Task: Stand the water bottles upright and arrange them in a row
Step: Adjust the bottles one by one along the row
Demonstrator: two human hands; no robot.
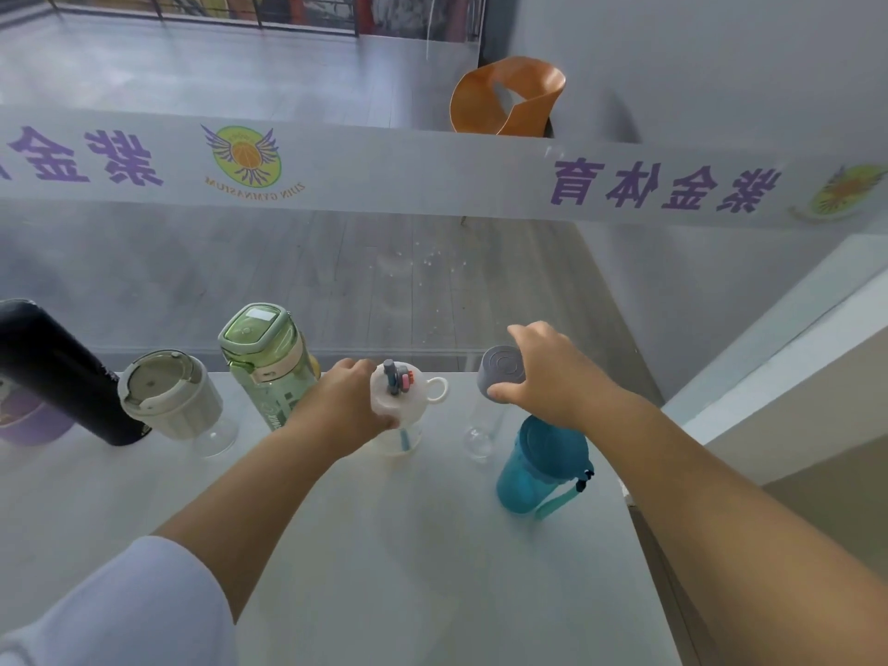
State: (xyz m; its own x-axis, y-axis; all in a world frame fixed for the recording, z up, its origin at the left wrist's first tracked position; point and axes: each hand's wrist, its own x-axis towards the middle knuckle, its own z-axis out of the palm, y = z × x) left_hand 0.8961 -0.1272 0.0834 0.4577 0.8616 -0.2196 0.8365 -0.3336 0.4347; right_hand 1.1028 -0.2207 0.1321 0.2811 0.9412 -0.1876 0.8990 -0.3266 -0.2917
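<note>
Several bottles stand upright along the far edge of the white table [384, 545]. From the left: a black flask [57, 377], a grey-lidded clear cup [168, 401], a green bottle [264, 362]. My left hand [346, 401] grips the white lid of a clear bottle [403, 391] that has a straw. My right hand [552, 372] holds the grey cap of a clear bottle [485, 415] whose glass body is faint. A teal bottle [538, 468] with a strap stands nearer to me, below my right hand.
A glass partition with a frosted band of purple lettering [432, 170] runs just behind the table. The table's right edge [639, 545] lies close to the teal bottle. A purple object [29, 420] sits at far left. An orange chair [509, 98] stands beyond the glass.
</note>
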